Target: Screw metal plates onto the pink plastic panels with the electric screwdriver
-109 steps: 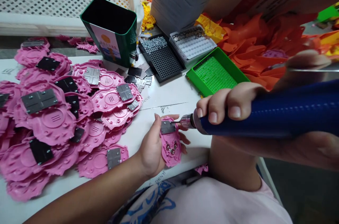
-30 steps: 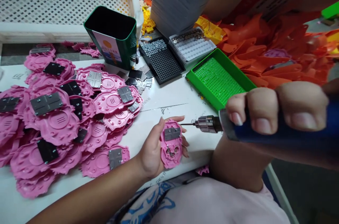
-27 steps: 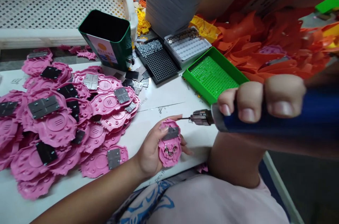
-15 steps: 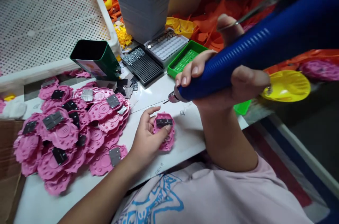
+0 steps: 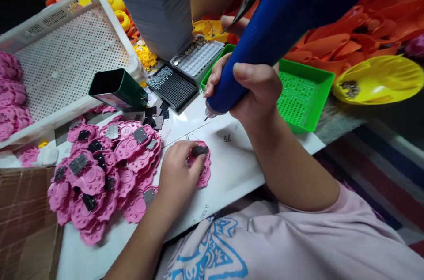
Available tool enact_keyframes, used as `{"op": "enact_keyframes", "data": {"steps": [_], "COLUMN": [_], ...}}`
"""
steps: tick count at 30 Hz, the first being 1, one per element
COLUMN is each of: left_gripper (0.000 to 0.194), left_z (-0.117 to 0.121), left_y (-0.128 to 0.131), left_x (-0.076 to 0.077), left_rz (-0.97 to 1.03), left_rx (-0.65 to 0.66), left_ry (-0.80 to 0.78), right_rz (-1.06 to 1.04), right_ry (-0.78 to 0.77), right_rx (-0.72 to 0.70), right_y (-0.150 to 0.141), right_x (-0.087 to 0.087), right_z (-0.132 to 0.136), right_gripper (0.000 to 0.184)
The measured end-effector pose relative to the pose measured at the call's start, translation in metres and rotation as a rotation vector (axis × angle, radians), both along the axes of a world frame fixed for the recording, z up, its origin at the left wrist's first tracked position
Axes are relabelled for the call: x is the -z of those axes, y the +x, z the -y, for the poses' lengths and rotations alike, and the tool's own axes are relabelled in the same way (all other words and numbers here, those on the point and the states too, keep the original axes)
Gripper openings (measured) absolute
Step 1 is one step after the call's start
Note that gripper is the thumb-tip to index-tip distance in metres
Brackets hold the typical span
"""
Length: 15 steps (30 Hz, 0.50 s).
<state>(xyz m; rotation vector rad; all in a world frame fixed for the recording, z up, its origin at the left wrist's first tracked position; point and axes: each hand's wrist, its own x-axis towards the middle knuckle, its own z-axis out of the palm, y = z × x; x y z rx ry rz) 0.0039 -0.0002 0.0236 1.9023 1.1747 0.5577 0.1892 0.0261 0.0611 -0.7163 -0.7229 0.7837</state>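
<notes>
Pink casing [image 5: 205, 168] meets left hand [image 5: 179, 166] — pinched (seemingly).

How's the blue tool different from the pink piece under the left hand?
The blue tool is long, its thin tip pointing down; the pink piece is flat, with a wavy edge. The right hand grips the blue tool; the left hand is on the pink piece. Each has a hand on it.
</notes>
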Motion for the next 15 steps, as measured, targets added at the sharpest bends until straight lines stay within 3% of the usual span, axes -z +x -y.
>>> {"op": "enact_keyframes", "data": {"steps": [4,8,12,15], "left_gripper": [0.005,0.001,0.008,0.008], "left_z": [-0.004,-0.008,-0.009,-0.005], "left_y": [-0.002,-0.004,-0.004,-0.003], "left_x": [0.001,0.000,-0.005,-0.013], "left_rz": [-0.060,-0.070,0.024,0.111], "left_rx": [0.004,0.023,-0.023,-0.099], "left_ry": [0.125,0.205,0.075,-0.088], "right_rz": [-0.022,-0.022,0.006,0.014], "right_ry": [0.026,-0.010,0.030,0.036], "right_rx": [-0.014,0.003,-0.004,-0.023], "right_y": [0.001,0.002,0.006,0.012], "right_x": [-0.001,-0.001,0.003,0.000], "right_z": [-0.001,-0.003,-0.008,-0.007], "right_gripper": [0.019,0.032,0.056,0.064]}}
